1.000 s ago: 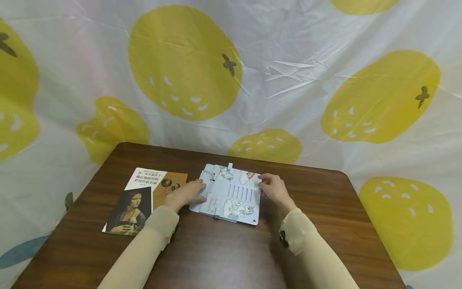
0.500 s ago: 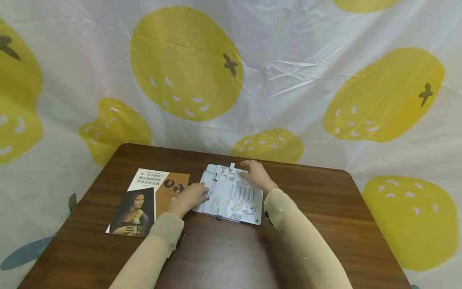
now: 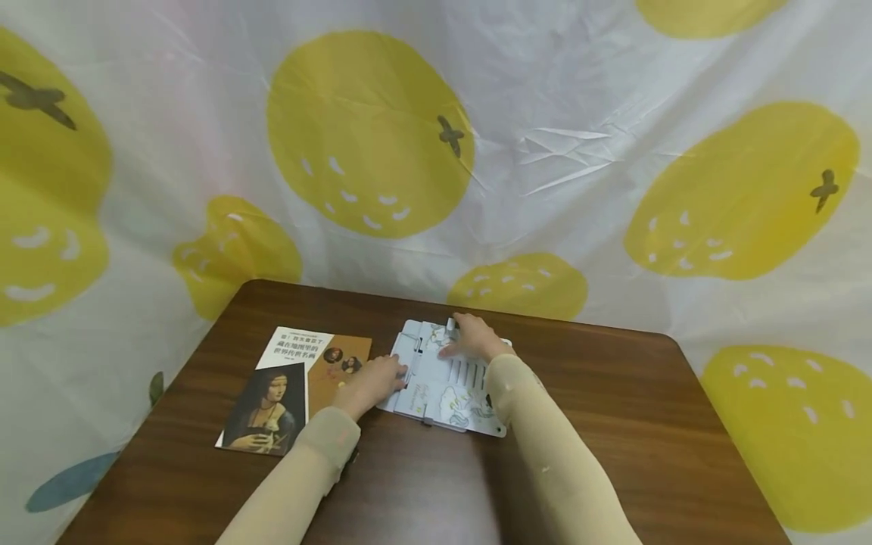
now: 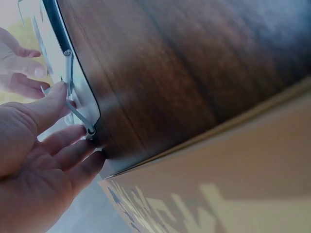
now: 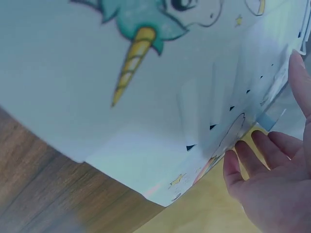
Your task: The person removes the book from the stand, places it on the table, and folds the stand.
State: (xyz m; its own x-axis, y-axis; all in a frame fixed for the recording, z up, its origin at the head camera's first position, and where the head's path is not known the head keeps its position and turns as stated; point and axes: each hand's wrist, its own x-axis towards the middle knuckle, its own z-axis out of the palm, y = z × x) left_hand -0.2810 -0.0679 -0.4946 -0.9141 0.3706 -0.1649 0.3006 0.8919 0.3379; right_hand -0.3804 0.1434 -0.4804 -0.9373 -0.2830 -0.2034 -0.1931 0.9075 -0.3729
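A white book stand [image 3: 436, 378] with unicorn prints, slots and wire page holders lies on the table. My left hand [image 3: 373, 382] is at its left edge. In the left wrist view, the thumb and fingers grip that edge around a hinged metal wire [image 4: 80, 119]. My right hand [image 3: 477, 338] reaches over the stand's far right part, its fingers at the back edge by a small clear tab [image 5: 266, 119]. In the right wrist view, the thumb stretches over the surface while the other fingers bend loosely beyond the edge. The hand and sleeve hide the stand's upper right corner.
A book [image 3: 282, 409] with a portrait painting on its cover lies left of the stand, partly behind the left hand. The brown wooden table [image 3: 599, 393] has rounded back corners. Behind it hangs a white curtain [image 3: 545, 182] printed with yellow fruit.
My right hand has left the stand's right edge and moved left along the back edge to the tab. My left hand stays at the left edge. The head view has shifted slightly.
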